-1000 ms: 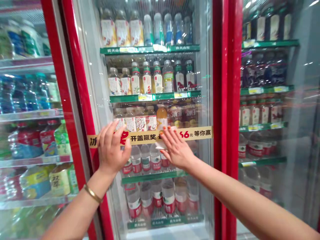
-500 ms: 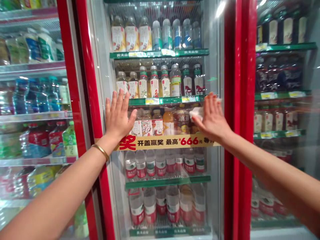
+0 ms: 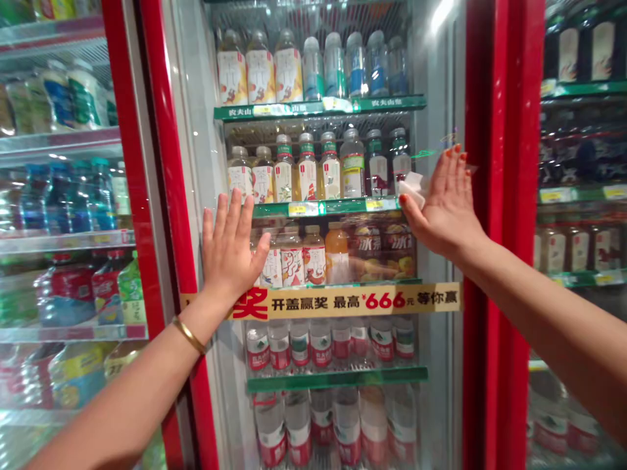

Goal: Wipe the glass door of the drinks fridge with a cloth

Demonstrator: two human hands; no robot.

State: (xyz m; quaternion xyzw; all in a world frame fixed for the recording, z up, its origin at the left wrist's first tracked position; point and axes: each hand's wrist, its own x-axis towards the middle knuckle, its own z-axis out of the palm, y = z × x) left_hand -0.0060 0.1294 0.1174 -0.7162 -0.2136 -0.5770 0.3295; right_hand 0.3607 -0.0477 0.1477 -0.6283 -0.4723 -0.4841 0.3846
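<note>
left hand splayed on glass, right pressing tissue

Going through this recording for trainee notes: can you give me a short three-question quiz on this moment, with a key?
1. Which hand has the white wipe against the glass?
2. True or false: the gold bangle is on the right wrist.
3. Fill in the blank: the number printed in red on the yellow banner is ___.

Key: 1. The right hand. 2. False. 3. 666.
</note>
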